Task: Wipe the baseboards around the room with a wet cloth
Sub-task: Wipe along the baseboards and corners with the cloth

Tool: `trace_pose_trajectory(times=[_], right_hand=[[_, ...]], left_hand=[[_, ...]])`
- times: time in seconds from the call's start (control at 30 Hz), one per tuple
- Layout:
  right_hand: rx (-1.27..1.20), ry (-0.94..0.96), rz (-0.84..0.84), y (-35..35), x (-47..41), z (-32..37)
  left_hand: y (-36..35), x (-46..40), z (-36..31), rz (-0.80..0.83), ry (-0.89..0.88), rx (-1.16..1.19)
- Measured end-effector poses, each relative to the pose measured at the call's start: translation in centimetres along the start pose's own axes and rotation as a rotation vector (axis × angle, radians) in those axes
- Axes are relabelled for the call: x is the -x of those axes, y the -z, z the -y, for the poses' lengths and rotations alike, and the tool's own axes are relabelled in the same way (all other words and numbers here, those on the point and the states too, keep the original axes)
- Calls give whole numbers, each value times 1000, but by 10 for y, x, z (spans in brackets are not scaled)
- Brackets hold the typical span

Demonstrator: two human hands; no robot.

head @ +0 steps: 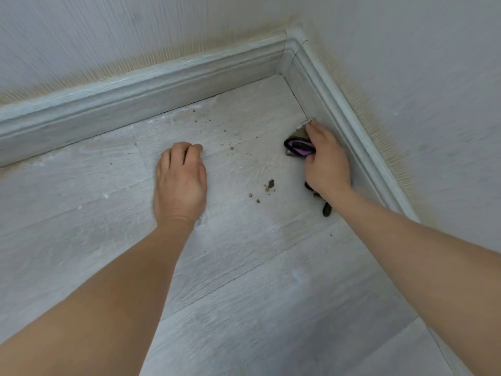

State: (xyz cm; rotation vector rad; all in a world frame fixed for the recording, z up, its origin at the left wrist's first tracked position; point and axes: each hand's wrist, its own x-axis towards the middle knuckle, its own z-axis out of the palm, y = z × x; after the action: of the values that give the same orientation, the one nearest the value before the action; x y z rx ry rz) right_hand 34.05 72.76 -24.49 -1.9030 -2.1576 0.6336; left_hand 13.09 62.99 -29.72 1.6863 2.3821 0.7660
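Pale wallpapered walls (108,31) meet at a room corner, yellowed along their lower edge just above the trim; below them spreads a grey wood-grain floor (244,280), its planks running away from that corner; two runs of pale moulded baseboard (141,88) join at the corner, one going left from it along the far wall, the other (349,126) coming down and to the right of it along the side wall.

The left hand (180,183) rests on the floor well to the left of the corner and clear of both baseboards, palm down, fingers curled under so the knuckles are raised, holding nothing; the right hand (326,161) is against the foot of the right-hand baseboard, a short way out from the corner, fingers and thumb curled round a bunched dark cloth (299,146); the cloth shows a pink-purple stripe and a pale edge at the fingertips, touching the baseboard's lower face where it meets the floor; a darker tail of it trails out beneath the wrist, lying on the floor beside the same baseboard.

Brown crumbs of dirt (269,183) lie scattered on the floor between the two hands, finer specks nearer the corner.
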Motion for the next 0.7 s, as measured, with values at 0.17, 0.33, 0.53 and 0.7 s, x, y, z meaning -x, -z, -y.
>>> trace_pose_trajectory(times=[0.17, 0.33, 0.53, 0.7], right_hand=[[-219, -9, 48, -21, 7, 13], [-456, 40, 155, -22, 29, 33], [-428, -144, -107, 3, 75, -11], [-283, -279, -182, -12, 109, -36]], left_hand=[[0, 0, 1, -8, -14, -6], [2, 1, 3, -30, -30, 11], [2, 0, -1, -29, -37, 8], [3, 1, -2, -27, -48, 11]])
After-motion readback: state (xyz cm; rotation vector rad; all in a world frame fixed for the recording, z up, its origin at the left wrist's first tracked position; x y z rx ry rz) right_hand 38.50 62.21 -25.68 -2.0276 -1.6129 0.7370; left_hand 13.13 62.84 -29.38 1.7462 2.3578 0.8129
